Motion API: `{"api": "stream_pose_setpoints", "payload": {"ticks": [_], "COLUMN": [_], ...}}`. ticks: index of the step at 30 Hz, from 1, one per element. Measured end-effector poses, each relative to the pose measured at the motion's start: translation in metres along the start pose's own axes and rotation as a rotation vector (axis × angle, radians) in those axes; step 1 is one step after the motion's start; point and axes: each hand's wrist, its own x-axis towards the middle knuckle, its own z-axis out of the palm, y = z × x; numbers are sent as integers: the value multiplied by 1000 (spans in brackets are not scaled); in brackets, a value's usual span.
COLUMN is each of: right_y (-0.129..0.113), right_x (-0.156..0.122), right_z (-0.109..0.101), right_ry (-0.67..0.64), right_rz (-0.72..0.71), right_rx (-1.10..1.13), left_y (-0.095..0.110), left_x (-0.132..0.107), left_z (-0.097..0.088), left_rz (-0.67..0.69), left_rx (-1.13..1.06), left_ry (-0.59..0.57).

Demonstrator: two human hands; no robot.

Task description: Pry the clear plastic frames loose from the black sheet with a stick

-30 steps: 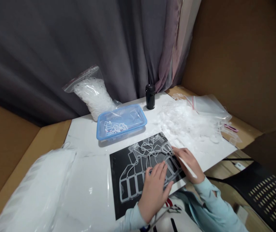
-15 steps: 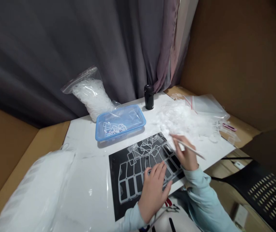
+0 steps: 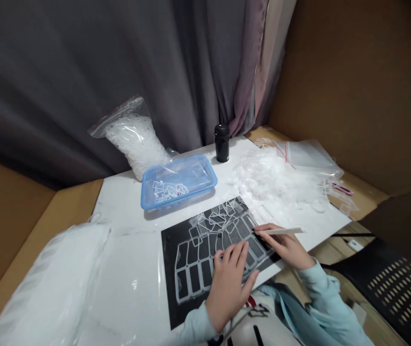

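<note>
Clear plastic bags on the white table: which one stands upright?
The clear plastic bag stuffed with white rings, behind the blue plastic tray; the red-striped zip bag at right lies flat.

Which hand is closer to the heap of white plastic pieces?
Right. The right hand, holding a stick, is just before the heap; the left hand rests farther back on the black mat.

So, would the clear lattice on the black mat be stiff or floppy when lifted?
Probably floppy: the lattice is thin open strips, and its far end lies crumpled. Likely very light and quick to slide on the smooth black mat; the left hand lies flat on it.
</note>
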Motion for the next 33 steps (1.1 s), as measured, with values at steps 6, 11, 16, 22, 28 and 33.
{"api": "stream_pose_setpoints", "payload": {"ticks": [6,11,16,22,28,33], "right_y": [4,4,4,4,2,-1], "right_x": [-4,-3,-3,-3,-1,2], "right_z": [4,5,4,4,3,2], "right_ry": [28,29,13,15,5,-105], "right_rz": [-6,-104,-156,-145,-187,-379], "right_rx": [3,-19,-21,-18,-75,-251], "left_y": [-1,-1,0,0,0,1], "left_x": [-1,-2,-2,-2,-2,-3], "left_z": [2,2,2,3,2,4], "left_rz": [7,14,6,10,13,14], "left_rx": [30,49,56,69,67,72], "left_ry": [5,3,-8,11,7,12]}}
